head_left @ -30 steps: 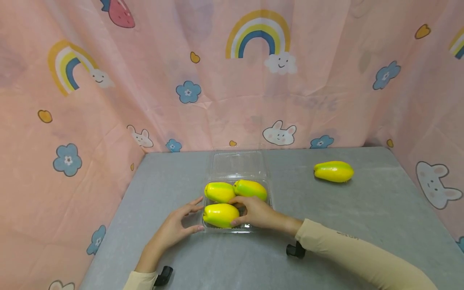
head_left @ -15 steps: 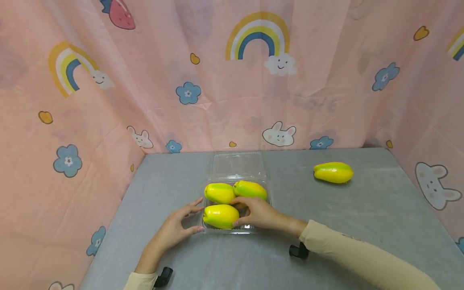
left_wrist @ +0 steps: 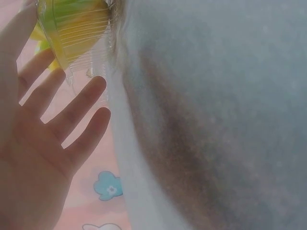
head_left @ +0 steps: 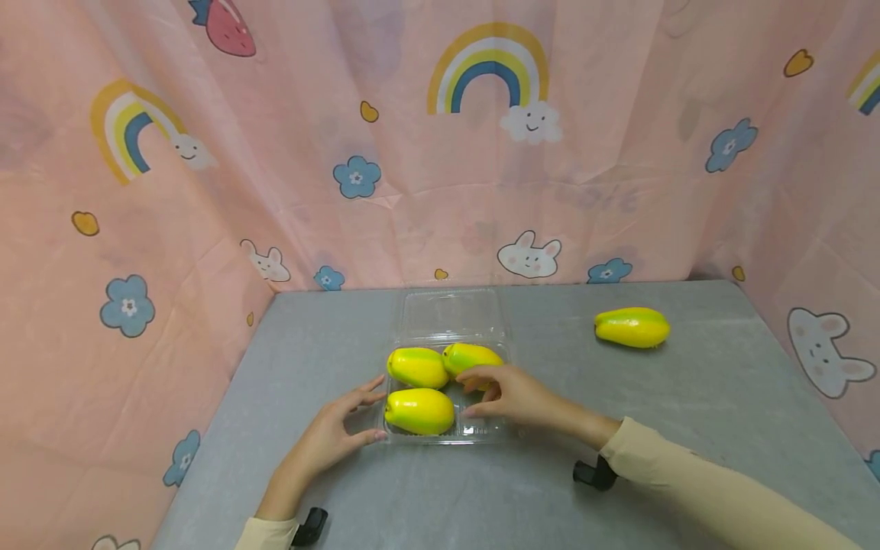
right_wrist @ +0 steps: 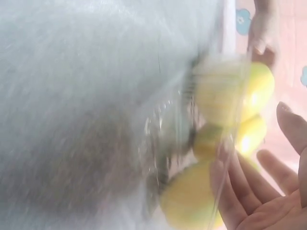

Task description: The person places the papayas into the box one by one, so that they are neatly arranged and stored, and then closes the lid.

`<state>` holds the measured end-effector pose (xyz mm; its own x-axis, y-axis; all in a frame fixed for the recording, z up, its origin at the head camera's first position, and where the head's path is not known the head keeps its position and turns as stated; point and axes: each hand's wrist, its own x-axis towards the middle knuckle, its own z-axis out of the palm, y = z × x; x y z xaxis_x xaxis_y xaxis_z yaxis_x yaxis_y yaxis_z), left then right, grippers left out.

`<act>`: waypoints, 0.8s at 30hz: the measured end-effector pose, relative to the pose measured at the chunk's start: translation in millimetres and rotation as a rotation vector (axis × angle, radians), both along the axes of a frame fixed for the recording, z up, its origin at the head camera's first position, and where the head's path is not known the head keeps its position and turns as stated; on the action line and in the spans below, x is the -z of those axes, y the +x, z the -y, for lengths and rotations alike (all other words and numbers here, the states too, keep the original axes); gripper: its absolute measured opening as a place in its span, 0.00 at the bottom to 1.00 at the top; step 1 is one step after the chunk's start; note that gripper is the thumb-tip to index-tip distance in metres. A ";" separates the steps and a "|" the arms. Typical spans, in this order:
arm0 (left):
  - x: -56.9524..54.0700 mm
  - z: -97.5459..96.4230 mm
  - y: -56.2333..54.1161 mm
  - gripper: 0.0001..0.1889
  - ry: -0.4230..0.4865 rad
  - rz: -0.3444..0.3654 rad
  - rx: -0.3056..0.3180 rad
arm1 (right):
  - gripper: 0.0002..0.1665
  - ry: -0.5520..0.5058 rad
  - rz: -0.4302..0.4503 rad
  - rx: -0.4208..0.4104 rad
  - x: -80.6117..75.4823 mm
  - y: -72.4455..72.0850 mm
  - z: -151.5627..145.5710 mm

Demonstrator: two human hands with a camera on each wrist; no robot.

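A clear plastic clamshell box (head_left: 454, 440) sits in the middle of the table with its lid laid back. It holds 3 yellow-green papayas: one at front left (head_left: 419, 411), one at back left (head_left: 417, 367) and one at back right (head_left: 470, 355), partly hidden by fingers. At the box's left wall, my left hand (head_left: 335, 429) has its fingers and thumb spread, with fingertips right at the plastic. My right hand (head_left: 516, 395) hovers over the box's front right part, fingers loosely bent and holding nothing; in the right wrist view its fingers (right_wrist: 249, 184) overlap the blurred box.
Another papaya (head_left: 632, 328) lies on the grey table (head_left: 687, 412) at the back right. The clear lid (head_left: 450, 315) extends toward the back edge. A pink printed curtain (head_left: 440, 191) encloses the table's back and sides.
My right hand has let go of the front left papaya and drawn back to the right. That papaya stays in the box, and my left hand has kept its place.
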<state>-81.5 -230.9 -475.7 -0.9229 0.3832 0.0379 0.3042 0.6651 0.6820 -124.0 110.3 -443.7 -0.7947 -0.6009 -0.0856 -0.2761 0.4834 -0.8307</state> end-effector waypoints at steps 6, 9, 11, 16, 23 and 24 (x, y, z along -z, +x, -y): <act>-0.2 0.0 0.6 0.29 -0.002 -0.004 -0.002 | 0.30 -0.044 -0.024 0.019 -4.5 -1.9 -23.9; -0.5 -0.1 0.9 0.29 -0.005 -0.002 -0.004 | 0.28 -0.073 -0.052 0.038 -7.7 -3.2 -37.4; -0.6 -0.1 1.1 0.29 -0.007 0.002 -0.008 | 0.28 -0.080 -0.076 0.053 -10.5 -4.4 -46.9; -0.9 0.1 1.2 0.28 -0.005 0.005 -0.012 | 0.30 -0.048 -0.097 0.114 -16.8 -8.6 -70.9; -1.2 -0.3 1.5 0.28 -0.008 -0.001 -0.007 | 0.30 -0.007 -0.127 0.169 -19.8 -14.7 -103.3; -1.2 -0.5 1.5 0.29 -0.010 -0.002 -0.006 | 0.30 0.000 -0.147 0.178 -20.1 -15.4 -107.9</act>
<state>-80.0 -230.4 -474.5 -0.9252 0.3777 0.0362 0.3014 0.6735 0.6749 -139.4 218.2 -423.6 -0.8922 -0.4499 0.0390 -0.3044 0.5355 -0.7878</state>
